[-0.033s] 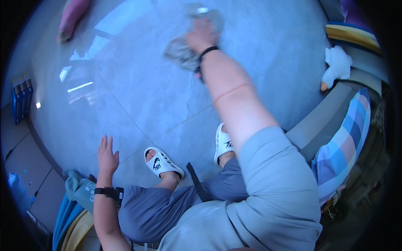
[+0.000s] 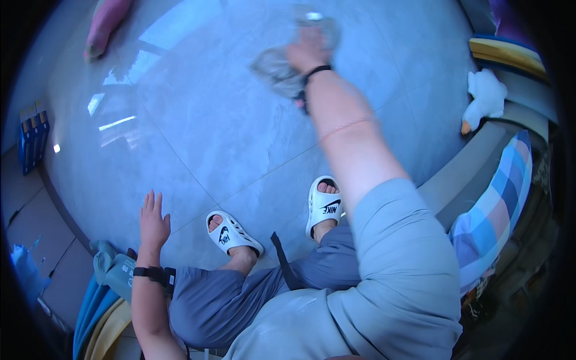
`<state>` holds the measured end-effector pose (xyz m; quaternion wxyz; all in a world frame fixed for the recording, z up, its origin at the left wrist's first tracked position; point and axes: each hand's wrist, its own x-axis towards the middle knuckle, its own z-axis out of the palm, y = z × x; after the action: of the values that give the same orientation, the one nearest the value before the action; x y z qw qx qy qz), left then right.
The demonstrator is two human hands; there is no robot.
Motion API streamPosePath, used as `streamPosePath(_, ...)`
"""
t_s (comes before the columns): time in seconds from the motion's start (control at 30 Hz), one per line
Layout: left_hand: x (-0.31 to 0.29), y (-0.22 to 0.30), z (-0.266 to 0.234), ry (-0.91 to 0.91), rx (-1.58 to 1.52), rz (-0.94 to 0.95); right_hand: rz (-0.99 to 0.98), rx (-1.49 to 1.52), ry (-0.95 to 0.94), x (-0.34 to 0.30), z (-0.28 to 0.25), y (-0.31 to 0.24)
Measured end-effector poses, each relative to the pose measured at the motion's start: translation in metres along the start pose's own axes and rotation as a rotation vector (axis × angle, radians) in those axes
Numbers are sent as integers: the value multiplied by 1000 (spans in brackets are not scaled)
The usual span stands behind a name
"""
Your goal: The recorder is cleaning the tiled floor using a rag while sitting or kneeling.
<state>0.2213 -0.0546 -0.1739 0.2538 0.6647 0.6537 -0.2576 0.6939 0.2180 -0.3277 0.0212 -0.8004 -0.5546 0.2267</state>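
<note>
Far out over the floor, my right hand (image 2: 308, 49) presses on a grey cloth (image 2: 277, 71). The cloth is crumpled, and part of it sticks out to the left of the hand while more shows beyond it. Motion blurs the fingers and the cloth. My right arm is stretched forward, with a dark band at the wrist. My left hand (image 2: 155, 221) is held up beside my left knee, its fingers stretched out with nothing in them. The shiny grey tiled floor (image 2: 198, 120) lies under the cloth and around my feet.
My feet wear white slides (image 2: 234, 233). A white plush bird (image 2: 483, 99) and a checked pillow (image 2: 495, 213) lie along the right side. A pink object (image 2: 107, 27) is at the far left, a blue box (image 2: 33, 139) nearer, and a grey-green bag (image 2: 120, 273) behind my left arm.
My right hand and the cloth have slid to the right across the floor. My right foot now shows more fully. The left hand has hardly moved.
</note>
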Motion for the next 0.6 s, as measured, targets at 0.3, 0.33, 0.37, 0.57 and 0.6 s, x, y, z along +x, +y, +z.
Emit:
streamPosePath(0.3, 63, 121, -29, -176, 99, 248, 346, -40, 134, -55, -91, 512)
streamPosePath(0.33, 60, 117, -31, -191, 132, 213, 486, 23, 106, -87, -57, 503)
streamPosePath(0.37, 68, 123, -27, -192, 136, 240, 623, 14, 53, -117, -48, 518)
streamPosePath(0.57, 113, 185, 29, 120, -356, 178, 1082, 105, 127, -256, -18, 587)
streamPosePath(0.6, 107, 205, 35, 138, -502, 91, 1148, 92, 180, -262, -4, 576)
